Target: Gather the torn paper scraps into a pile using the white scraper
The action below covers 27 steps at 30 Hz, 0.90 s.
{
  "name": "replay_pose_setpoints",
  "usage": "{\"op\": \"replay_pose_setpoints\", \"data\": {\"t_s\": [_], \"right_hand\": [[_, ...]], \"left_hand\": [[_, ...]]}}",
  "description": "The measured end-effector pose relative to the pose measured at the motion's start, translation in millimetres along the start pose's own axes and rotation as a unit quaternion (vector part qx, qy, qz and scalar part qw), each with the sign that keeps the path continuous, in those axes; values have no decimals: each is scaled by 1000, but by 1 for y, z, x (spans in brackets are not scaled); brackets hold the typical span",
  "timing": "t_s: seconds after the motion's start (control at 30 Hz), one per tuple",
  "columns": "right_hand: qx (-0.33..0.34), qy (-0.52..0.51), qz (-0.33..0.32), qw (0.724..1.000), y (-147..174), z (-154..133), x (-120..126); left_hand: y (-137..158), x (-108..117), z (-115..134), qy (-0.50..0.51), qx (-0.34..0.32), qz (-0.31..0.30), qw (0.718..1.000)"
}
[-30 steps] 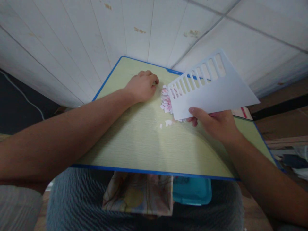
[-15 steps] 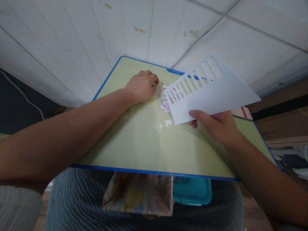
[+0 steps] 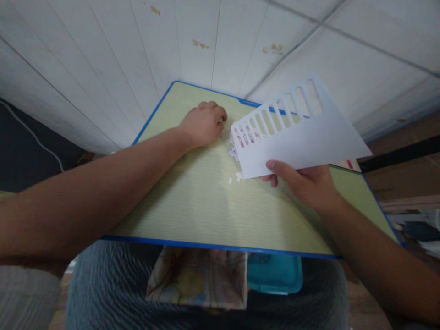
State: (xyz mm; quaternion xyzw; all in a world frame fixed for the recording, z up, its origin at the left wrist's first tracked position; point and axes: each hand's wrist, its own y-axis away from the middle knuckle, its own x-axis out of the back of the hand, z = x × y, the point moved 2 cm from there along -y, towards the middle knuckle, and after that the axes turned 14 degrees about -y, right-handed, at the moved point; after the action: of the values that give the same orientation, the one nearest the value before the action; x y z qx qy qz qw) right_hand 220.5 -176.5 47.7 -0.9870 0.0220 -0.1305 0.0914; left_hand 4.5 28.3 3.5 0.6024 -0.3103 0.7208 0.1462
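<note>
My right hand (image 3: 302, 183) grips a white slotted sheet (image 3: 295, 149) by its lower edge, thumb on top. A row of rounded slots, growing longer to the right, is cut along the sheet's upper side. The sheet is held tilted, its left end over a small pile of paper scraps (image 3: 234, 153), some showing through the slots with reddish print. A few loose white scraps (image 3: 239, 176) lie below the sheet's left corner. To the left of the pile, my left hand (image 3: 204, 123) rests on the table, fingers loosely curled, with a gap between thumb and forefinger.
The pale green table (image 3: 192, 201) has a blue rim and stands against a white panelled wall (image 3: 192, 27). A printed item (image 3: 349, 165) lies partly under the sheet at right. Below the front edge are a patterned fabric box (image 3: 199, 279) and a turquoise container (image 3: 278, 275).
The white slotted sheet has shifted slightly left with my right hand, covering more of the paper scraps. My left hand has stayed in place.
</note>
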Motion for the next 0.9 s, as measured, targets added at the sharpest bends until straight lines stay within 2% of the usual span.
{"op": "replay_pose_setpoints", "data": {"t_s": [0.2,0.37,0.5,0.63,0.9], "right_hand": [[3,24,30,999,-7,0,11],[17,25,69,997,-8,-2,12],[28,51,55,997,-5,1,2],[7,59,34,998,-6,7,-5],[-6,37,29,999,-3,5,-1]], "left_hand": [[-1,-5,-4,-2,-18,16,1000],[-1,-4,-2,2,5,13,1000],[0,-4,0,0,6,11,1000],[0,-4,-1,5,5,21,1000],[-1,-5,-1,12,8,18,1000]]}}
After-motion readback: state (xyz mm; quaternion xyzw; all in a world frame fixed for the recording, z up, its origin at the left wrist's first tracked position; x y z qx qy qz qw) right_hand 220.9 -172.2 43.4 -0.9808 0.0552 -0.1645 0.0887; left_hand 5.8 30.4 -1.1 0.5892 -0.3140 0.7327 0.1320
